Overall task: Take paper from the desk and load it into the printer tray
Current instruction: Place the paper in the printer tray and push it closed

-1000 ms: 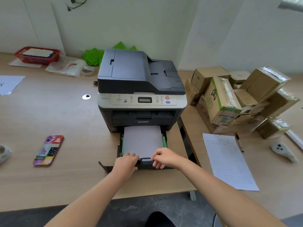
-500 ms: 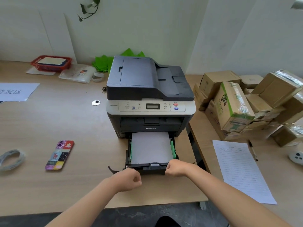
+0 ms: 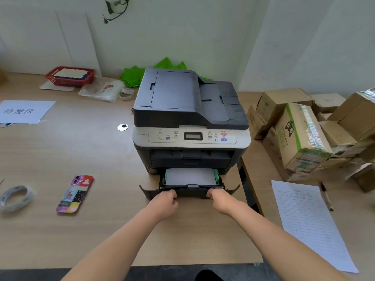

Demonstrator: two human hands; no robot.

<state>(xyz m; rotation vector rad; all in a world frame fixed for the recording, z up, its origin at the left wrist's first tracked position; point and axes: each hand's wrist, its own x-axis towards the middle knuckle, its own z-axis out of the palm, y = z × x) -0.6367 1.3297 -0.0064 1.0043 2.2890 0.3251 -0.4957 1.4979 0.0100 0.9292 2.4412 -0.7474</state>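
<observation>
A dark grey and silver printer [image 3: 190, 110] stands on the wooden desk [image 3: 81, 151]. Its black paper tray [image 3: 191, 189] sticks out a short way at the bottom front, with a stack of white paper [image 3: 190, 176] lying flat inside between green guides. My left hand [image 3: 165, 202] is curled against the tray's front edge on the left. My right hand [image 3: 220, 198] is curled against the same edge on the right. Both hands press on the tray front.
A colourful phone [image 3: 75, 193] and a tape roll [image 3: 15, 196] lie at the left. A printed sheet [image 3: 308, 222] and a pen [image 3: 326, 196] lie at the right, below stacked cardboard boxes [image 3: 304, 134]. A red basket [image 3: 70, 76] and a labelled sheet [image 3: 24, 111] are far left.
Both hands left the paper's front edge and closed on the tray front. The tray has slid further into the printer, so less paper shows.
</observation>
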